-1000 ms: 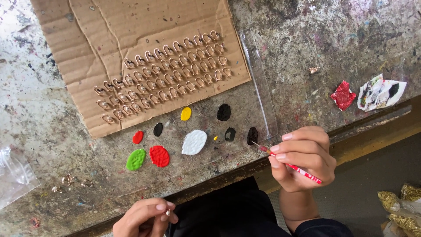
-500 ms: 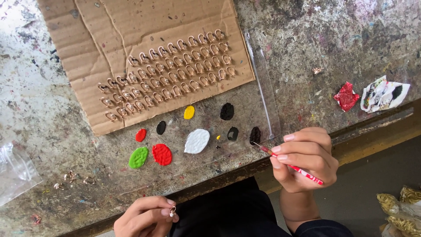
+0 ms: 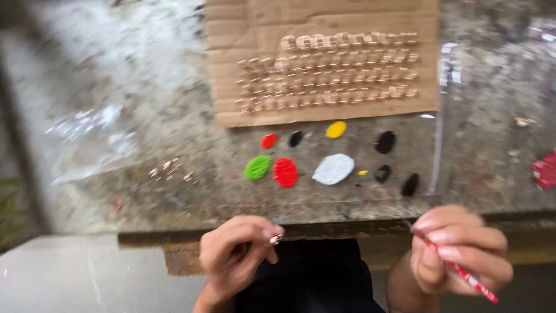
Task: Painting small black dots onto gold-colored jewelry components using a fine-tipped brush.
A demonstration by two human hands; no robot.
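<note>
Red-and-white stripes mark the thin brush point(image 3: 460, 270) pinched in the right hand point(image 3: 457, 255), its fingers closed round the handle like a pen, the tip pointing up toward the bench edge. The left hand point(image 3: 234, 255) is closed too, thumb and forefinger nipping a tiny pale piece point(image 3: 276, 237) just below that edge. The two hands are well apart, both held off the bench point(image 3: 145, 191) and over the person's dark lap.

Just beyond the hands, on the bench, lie blobs of paint: green point(image 3: 258, 167), red point(image 3: 285, 173), white point(image 3: 333, 168), yellow point(image 3: 336, 129) and several black point(image 3: 386, 142). Farther out, past the paint, a sheet of cardboard point(image 3: 231, 58) carries rows of small pale pieces point(image 3: 330, 72), too blurred to make out in detail. Off beyond the left hand sits a crumpled clear bag point(image 3: 87, 139).

It looks like the stage of painting one small piece: the piece is gripped, the brush is ready but not touching it. The next move seems to call for a steady hold on something very small, brush tip brought to paint or to the piece with little pressure.
</note>
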